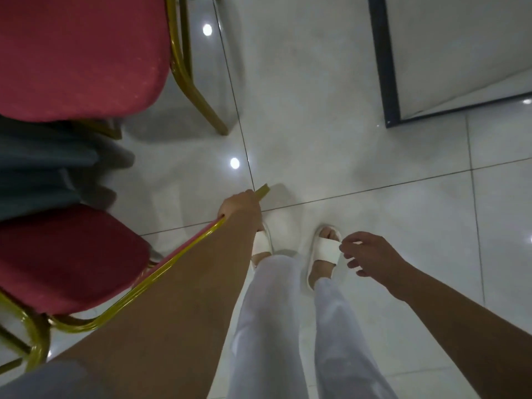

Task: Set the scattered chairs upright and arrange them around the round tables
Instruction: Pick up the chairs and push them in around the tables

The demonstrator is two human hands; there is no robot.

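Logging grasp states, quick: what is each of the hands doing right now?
The left hand grips the gold leg of the red chair.
The right hand is open, fingers loosely curled, holding nothing.

dim, soft lighting is seen; two round glare spots are reflected on the glossy white tiled floor (316, 110), and straight lines are bent near the frame edges.

Glossy tiled floor (316, 110) — dark-framed panel (383, 67).
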